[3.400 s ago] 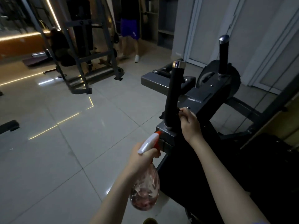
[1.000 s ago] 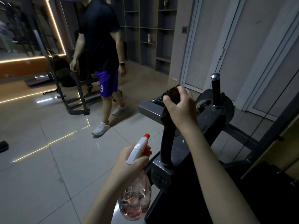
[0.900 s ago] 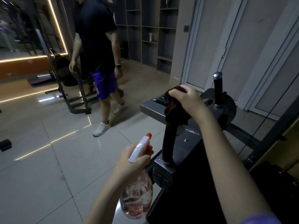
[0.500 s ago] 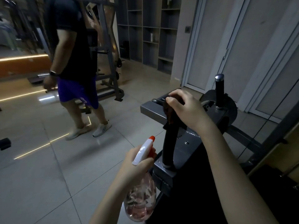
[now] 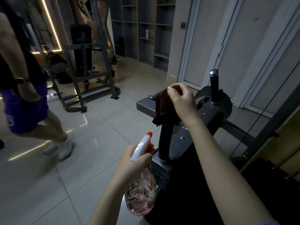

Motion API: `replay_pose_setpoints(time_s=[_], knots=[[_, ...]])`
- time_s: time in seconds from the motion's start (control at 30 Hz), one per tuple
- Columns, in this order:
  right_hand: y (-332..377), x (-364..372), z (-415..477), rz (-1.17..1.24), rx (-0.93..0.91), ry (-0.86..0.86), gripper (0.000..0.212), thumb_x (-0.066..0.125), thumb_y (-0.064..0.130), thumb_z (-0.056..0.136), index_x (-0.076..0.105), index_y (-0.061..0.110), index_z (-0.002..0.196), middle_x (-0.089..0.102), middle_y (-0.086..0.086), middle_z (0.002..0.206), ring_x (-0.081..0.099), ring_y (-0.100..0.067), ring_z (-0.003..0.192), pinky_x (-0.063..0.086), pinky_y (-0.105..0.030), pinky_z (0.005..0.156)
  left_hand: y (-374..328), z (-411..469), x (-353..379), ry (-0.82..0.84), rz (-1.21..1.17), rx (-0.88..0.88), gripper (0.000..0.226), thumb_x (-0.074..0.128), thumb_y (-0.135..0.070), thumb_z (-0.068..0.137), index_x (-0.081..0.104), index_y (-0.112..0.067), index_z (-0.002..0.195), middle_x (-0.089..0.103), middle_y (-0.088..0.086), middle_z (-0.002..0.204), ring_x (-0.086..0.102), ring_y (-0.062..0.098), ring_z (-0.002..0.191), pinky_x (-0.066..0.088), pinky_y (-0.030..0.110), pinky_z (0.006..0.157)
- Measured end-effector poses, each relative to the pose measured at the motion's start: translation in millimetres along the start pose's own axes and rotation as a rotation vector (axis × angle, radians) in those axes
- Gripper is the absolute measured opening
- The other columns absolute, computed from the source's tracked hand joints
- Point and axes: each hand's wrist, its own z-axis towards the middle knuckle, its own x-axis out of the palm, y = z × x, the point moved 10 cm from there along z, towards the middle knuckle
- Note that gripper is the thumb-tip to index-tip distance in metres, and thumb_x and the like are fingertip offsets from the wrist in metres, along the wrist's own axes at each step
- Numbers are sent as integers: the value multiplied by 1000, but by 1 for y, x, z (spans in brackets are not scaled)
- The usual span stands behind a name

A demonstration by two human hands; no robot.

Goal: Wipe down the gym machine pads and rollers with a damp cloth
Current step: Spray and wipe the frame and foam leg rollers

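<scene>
R hand [image 5: 180, 98] pinches dark cloth [image 5: 163, 108] draped atop near grip post [image 5: 164, 140]; L hand [image 5: 136, 159], at its 7 o'clock, fingers wrapped round pink spray bottle [image 5: 140, 198], nozzle twd 1 o'clock.

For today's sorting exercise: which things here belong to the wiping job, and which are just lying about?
Job: cloth, in the right hand; spray bottle, in the left hand; near handle; far handle.
Lying about: rack, shelves, passer-by.
</scene>
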Motion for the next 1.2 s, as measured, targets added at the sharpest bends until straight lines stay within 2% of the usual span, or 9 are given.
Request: replay_pose_setpoints(time_s=[0.17, 0.3, 0.4, 0.5, 0.6, 0.77, 0.93, 1.1, 1.2], knots=[[12, -4, -51, -102, -318, -268, 28, 58, 15, 91, 54, 4, 115, 58, -9, 109, 47, -6, 90, 28, 8, 71, 4, -8, 3, -17, -33, -14, 35, 54, -19, 66, 61, 1, 94, 60, 9, 79, 50, 13, 68, 38, 20, 58], [-56, -20, -51, 422, 122, -443, 16, 47, 12, 97, 56, 13, 110, 58, -2, 107, 59, -16, 100, 44, -15, 86, 1, -15, 1, 0, -40, 17, 34, 53, -16, 67, 54, 7, 93, 53, 5, 79, 44, 12, 70, 36, 21, 58], [-95, -9, -78, 679, 381, -359, 17, 49, 14, 93, 57, 17, 108, 61, -5, 103, 58, -22, 100, 49, -22, 81, 2, -20, -1, 20, -36, 19, 34, 53, -15, 68, 52, 7, 94, 51, 4, 81, 43, 12, 71, 34, 23, 58], [-72, 5, -88, 419, 271, -217, 41, 47, 30, 98, 42, 18, 137, 49, 9, 110, 48, -6, 100, 38, -10, 76, 3, -20, -5, 19, -26, 27, 31, 52, -13, 69, 52, 5, 94, 50, 4, 81, 42, 12, 71, 35, 22, 58], [-39, 14, -73, 37, 37, -209, 59, 57, 40, 89, 38, 12, 137, 46, 6, 113, 47, -6, 98, 34, -4, 68, 2, -21, -5, 14, -41, 32, 31, 51, -11, 68, 53, 7, 93, 50, 5, 80, 43, 12, 70, 36, 19, 56], [-49, -3, -66, 56, 54, -306, 27, 52, 26, 96, 56, 5, 112, 63, -4, 96, 54, -5, 77, 38, 0, 60, 5, -23, -3, 16, -55, 12, 36, 51, -12, 69, 51, 10, 97, 51, 7, 79, 43, 14, 70, 37, 23, 59], [-121, 20, -87, 564, 436, -81, 20, 41, 7, 98, 57, 15, 89, 60, -1, 88, 62, -6, 72, 48, -11, 60, 17, -26, -4, -2, -25, -49, 41, 56, -20, 68, 56, 6, 99, 55, 23, 80, 49, 16, 69, 39, 27, 60], [-117, 28, -96, 500, 394, -40, 13, 53, 34, 94, 59, 26, 103, 60, -1, 110, 58, -13, 99, 47, -22, 84, 20, -25, -15, -7, -56, -54, 38, 57, -19, 69, 55, 9, 94, 55, 15, 81, 51, 19, 75, 41, 36, 70], [-95, 27, -100, 264, 232, -57, 29, 57, 35, 89, 51, 20, 114, 55, 8, 102, 52, -8, 98, 38, -1, 72, 25, -26, -22, -38, -31, -61, 44, 58, -21, 68, 56, 10, 98, 60, 26, 89, 56, 19, 76, 43, 34, 71]])
